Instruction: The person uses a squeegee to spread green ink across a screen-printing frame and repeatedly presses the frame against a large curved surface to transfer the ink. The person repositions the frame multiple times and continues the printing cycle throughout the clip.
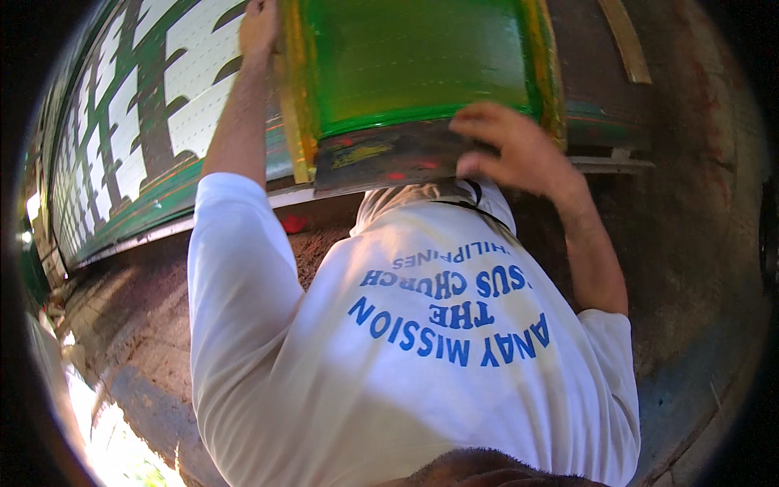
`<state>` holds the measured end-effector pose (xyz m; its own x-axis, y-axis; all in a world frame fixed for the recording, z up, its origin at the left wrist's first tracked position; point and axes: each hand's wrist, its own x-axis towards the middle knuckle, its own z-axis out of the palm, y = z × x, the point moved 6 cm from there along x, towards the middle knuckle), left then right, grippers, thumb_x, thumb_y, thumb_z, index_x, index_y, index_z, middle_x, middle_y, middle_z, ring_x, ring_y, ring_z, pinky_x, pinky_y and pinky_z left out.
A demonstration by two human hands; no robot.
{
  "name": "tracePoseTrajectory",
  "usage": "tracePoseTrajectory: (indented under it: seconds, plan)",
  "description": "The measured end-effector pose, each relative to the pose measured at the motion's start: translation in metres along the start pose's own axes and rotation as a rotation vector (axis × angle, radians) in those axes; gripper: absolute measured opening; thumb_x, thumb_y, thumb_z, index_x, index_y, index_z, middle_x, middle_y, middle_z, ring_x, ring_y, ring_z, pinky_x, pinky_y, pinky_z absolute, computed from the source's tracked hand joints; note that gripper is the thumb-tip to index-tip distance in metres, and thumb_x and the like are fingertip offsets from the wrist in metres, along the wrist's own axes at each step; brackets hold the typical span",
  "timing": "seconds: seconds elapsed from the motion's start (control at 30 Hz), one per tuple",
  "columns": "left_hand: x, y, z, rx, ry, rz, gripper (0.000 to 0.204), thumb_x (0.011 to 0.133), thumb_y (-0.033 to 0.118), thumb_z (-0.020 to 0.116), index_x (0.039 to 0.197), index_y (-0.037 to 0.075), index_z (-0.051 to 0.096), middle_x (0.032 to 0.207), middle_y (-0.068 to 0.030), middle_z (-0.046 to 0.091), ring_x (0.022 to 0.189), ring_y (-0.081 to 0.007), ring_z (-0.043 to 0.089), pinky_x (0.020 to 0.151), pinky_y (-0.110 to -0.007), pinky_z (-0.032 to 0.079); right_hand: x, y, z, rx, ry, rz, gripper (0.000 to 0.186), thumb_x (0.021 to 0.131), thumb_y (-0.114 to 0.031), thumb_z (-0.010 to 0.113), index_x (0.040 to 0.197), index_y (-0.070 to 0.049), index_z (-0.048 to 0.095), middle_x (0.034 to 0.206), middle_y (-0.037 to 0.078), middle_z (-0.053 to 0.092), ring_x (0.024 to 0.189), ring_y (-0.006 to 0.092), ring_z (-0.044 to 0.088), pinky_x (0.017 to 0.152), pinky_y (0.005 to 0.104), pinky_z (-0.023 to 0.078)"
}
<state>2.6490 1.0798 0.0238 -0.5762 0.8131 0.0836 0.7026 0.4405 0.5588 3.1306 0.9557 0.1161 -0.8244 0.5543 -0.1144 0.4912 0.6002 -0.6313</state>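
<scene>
A screen printing frame (pixel 299 122) with yellowish, stained side bars and green mesh lies ahead of me. Along its near end runs a dark strip (pixel 381 158) marked with red and yellow paint. My left hand (pixel 259 31) is beside the frame's left bar at the top of the picture. Its fingers are curled, and what they close on is hidden. Over the near right corner of the mesh hovers my right hand (pixel 515 150), slightly blurred, thumb and fingers apart, with nothing visible in it.
To the left, white sheets (pixel 199 105) with dark printed shapes lie along a long green-edged table (pixel 166 188). A wooden strip (pixel 626 40) rests at the far right. Something red (pixel 294 223) is below the table edge, above brown ground (pixel 130 304).
</scene>
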Motion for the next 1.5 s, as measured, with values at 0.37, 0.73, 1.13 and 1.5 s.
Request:
tracePoseTrajectory:
  seconds: [0.37,0.73,1.13,1.5]
  plan:
    - [-0.020,0.019,-0.007,-0.157,0.056,0.033,0.057,0.109,0.055,0.039,0.124,0.005,0.062,0.104,-0.0276,0.073,0.094,-0.0444,0.071,0.083,-0.052,0.054,0.041,-0.036,0.035,-0.394,-0.125,0.289,0.061,0.074,0.007,0.070,0.133,-0.007,0.069,0.128,0.013,0.071,0.119,0.0323,0.067,0.102,0.0432,0.055]
    - [-0.024,0.015,-0.004,-0.201,-0.028,-0.070,0.058,0.111,0.050,0.028,0.122,0.003,0.060,0.106,-0.0358,0.070,0.103,-0.0556,0.066,0.091,-0.063,0.050,0.054,-0.046,0.046,-0.476,0.095,0.287,0.057,0.071,0.005,0.072,0.126,-0.013,0.074,0.123,0.007,0.074,0.112,0.0308,0.070,0.094,0.0424,0.058]
    - [-0.012,0.007,0.001,-0.296,-0.013,-0.020,0.055,0.111,0.045,0.031,0.124,0.003,0.065,0.120,-0.0288,0.070,0.115,-0.0500,0.063,0.098,-0.059,0.048,0.232,0.047,-0.046,-0.626,0.144,0.401,0.027,0.084,-0.017,0.078,0.112,-0.013,0.076,0.103,0.015,0.076,0.097,0.0373,0.074,0.084,0.0492,0.061]
    - [-0.019,0.022,-0.009,-0.096,0.002,-0.087,0.052,0.112,0.044,0.033,0.114,0.001,0.063,0.107,-0.0290,0.070,0.104,-0.0500,0.064,0.089,-0.059,0.048,0.418,0.141,-0.152,-0.699,0.265,0.313,0.024,0.087,-0.025,0.074,0.103,-0.006,0.079,0.106,0.020,0.077,0.102,0.0379,0.075,0.089,0.0513,0.061]
